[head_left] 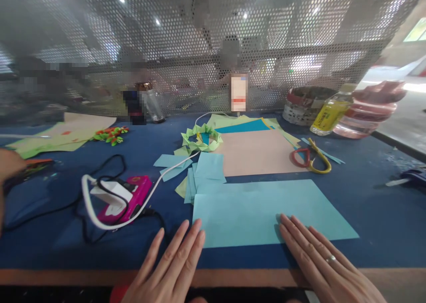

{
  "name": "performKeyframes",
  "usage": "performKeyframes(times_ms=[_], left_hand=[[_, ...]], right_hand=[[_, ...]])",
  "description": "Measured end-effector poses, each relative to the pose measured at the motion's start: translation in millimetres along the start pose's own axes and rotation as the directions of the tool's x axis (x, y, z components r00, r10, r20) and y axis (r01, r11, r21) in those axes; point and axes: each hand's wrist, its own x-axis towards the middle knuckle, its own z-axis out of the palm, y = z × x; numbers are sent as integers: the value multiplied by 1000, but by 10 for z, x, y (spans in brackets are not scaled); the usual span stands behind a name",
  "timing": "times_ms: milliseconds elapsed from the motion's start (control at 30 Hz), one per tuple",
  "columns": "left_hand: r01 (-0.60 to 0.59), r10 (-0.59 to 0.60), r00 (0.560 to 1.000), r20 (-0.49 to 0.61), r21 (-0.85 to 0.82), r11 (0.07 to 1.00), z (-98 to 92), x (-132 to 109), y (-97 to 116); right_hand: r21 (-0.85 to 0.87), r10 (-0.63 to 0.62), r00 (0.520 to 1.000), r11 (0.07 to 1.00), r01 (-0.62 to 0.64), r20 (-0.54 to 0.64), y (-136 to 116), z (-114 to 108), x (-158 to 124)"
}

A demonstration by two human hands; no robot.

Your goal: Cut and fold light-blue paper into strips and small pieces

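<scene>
A large sheet of light blue paper (pixel 262 214) lies flat near the front edge of the blue tabletop. My right hand (pixel 322 258) rests on its lower right part with the fingers stretched out, a ring on one of them. At the sheet's left edge is my left hand (pixel 173 263), fingers long and a little spread, holding nothing. Smaller light blue paper pieces (pixel 209 165) are piled behind the sheet's left corner. Farther back sits a ring of folded light green paper (pixel 201 139). A pale pink sheet (pixel 256 152) lies behind the blue one.
Scissors (pixel 313 159) with red and yellow handles lie at the right. Left of the paper is a magenta power box (pixel 133 201) with looped cables. A yellow drink bottle (pixel 333 110) and a phone (pixel 238 92) stand at the back. Another person's arm (pixel 9 170) enters from the left.
</scene>
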Motion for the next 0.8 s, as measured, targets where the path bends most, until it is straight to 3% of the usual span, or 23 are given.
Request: performKeyframes(times_ms=[233,467,600,700,800], left_hand=[[39,-39,999,-32,12,999,18,-130,-32],[-25,26,1000,-15,67,997,-7,-106,-87],[-58,56,991,-117,-11,998,10,-61,-162],[-6,-38,966,-256,-171,985,-7,95,-219],[110,-189,945,-266,-284,952,-88,401,-229]], right_hand=[[5,3,1000,1000,-3,-15,9,13,-9],[-18,-22,998,1000,22,-55,6,21,-21],[-81,-50,997,996,45,-57,7,30,-35],[-128,-92,994,988,84,-57,11,36,-48],[-154,-93,994,984,84,-50,11,41,-54]])
